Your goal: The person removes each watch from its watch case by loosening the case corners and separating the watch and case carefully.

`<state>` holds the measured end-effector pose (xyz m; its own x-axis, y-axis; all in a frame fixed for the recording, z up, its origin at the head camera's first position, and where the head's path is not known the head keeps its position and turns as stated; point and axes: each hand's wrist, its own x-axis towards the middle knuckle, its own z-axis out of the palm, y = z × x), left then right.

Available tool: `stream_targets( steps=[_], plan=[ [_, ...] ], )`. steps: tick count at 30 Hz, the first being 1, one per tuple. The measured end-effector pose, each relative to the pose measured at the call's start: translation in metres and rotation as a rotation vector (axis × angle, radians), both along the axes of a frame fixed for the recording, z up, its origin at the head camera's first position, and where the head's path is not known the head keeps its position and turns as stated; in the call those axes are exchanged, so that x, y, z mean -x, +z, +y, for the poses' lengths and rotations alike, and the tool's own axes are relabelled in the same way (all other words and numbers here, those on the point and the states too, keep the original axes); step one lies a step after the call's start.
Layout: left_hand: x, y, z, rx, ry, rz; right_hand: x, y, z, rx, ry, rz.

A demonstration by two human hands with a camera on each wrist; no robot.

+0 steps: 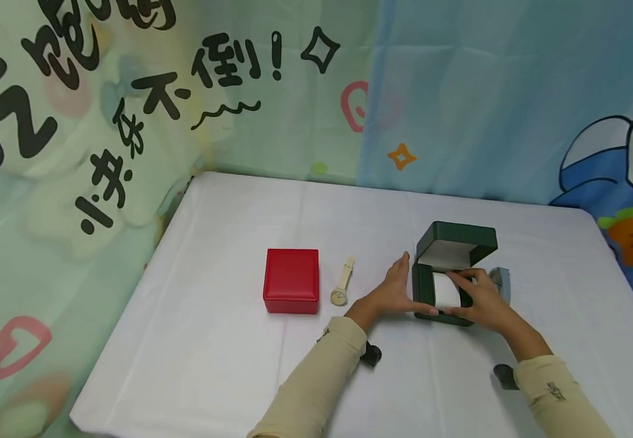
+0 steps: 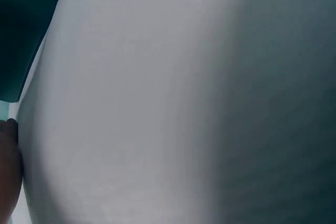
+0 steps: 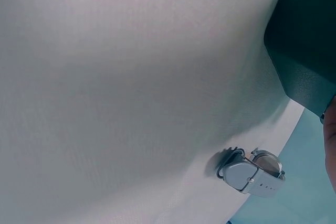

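A green watch box (image 1: 424,291) stands on the table with its lid (image 1: 456,233) raised. Inside it sits a white cushion (image 1: 446,292), which my right hand (image 1: 483,304) pinches between thumb and fingers. My left hand (image 1: 394,293) is at the box's left side, fingers straight, its thumb touching the front edge. Behind the right hand lies a grey-blue watch (image 1: 502,283), seen more fully in the right wrist view with its strap looped (image 3: 252,174). Only a sliver of the left hand (image 2: 9,171) and a box corner (image 2: 23,30) show in the left wrist view.
To the left is a closed red box (image 1: 291,281). Between it and the left hand lies a cream-strapped watch (image 1: 342,283), stretched out. A white cloth (image 1: 196,340) covers the table, and printed curtains (image 1: 294,121) hang behind and to the left.
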<state>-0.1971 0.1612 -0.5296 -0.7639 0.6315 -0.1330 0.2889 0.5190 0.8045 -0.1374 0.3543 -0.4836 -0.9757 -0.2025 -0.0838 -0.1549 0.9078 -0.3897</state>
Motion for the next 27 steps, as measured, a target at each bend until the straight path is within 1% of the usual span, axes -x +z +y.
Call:
stream_targets(
  steps=[2, 5, 8, 10, 13, 16, 20, 23, 25, 27],
  plan=[
    [0.001, 0.001, 0.001, 0.047, -0.053, 0.032, -0.001, 0.0, -0.001, 0.004, 0.004, 0.003],
    [0.003, -0.001, 0.003, 0.107, -0.126, 0.114, -0.002, 0.001, 0.0, 0.009, 0.007, 0.011],
    [0.004, -0.003, 0.007, 0.176, -0.161, 0.21, -0.002, 0.0, 0.001, 0.007, 0.009, 0.02],
    [0.004, -0.004, 0.009, 0.206, -0.162, 0.255, -0.002, 0.0, 0.001, 0.004, 0.011, 0.021],
    [0.005, -0.005, 0.009, 0.234, -0.13, 0.313, 0.0, 0.001, -0.001, 0.014, 0.016, 0.019],
    [0.006, -0.006, 0.008, 0.229, -0.105, 0.338, 0.003, 0.003, -0.002, 0.052, 0.013, 0.001],
    [0.008, -0.009, 0.009, 0.223, -0.101, 0.339, 0.004, 0.009, 0.002, 0.084, -0.013, -0.077],
    [0.008, -0.011, 0.01, 0.238, -0.11, 0.337, 0.002, 0.014, 0.009, 0.096, -0.079, -0.136],
    [0.008, -0.013, 0.011, 0.248, -0.118, 0.336, 0.003, 0.013, 0.022, 0.127, -0.147, -0.137],
    [0.008, -0.012, 0.011, 0.256, -0.124, 0.34, 0.007, 0.003, 0.042, 0.189, -0.272, -0.109]
  ],
)
